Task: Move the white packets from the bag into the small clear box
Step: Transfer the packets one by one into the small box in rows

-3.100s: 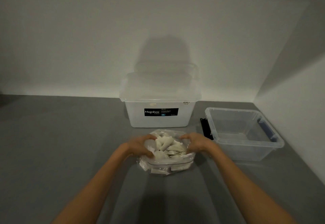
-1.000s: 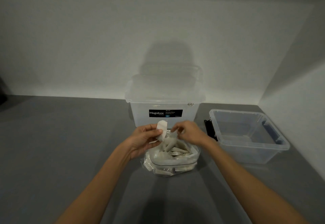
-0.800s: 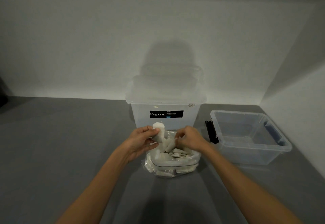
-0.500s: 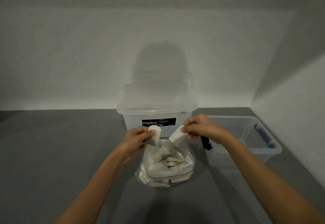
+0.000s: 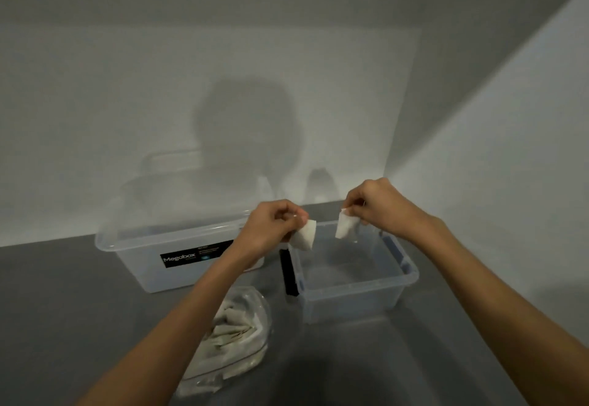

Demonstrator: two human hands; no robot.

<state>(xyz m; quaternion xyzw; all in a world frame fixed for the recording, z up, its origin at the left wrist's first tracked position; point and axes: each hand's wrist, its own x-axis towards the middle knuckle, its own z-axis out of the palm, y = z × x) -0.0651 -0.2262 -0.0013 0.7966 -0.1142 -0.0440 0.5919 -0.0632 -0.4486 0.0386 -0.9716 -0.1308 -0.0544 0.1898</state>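
Pinching one white packet apiece, both hands hang above the small clear box. The left hand holds the left packet between thumb and curled fingertips, and the right hand nips the right packet by its top corner so that it dangles. The right packet looks to be well inside the box's opening, so a release there should land cleanly. The left packet is the worry: it appears to sit over or just beside the box's left rim, above the black latch. Letting go now could bounce it off the rim into the gap beside the large lidded box or onto the worktop. The packets look light and floppy, so they may flutter off line if dropped from this height. The bag, slumped open on the worktop under the left forearm and holding many more packets, could be dragged or tipped by that arm.
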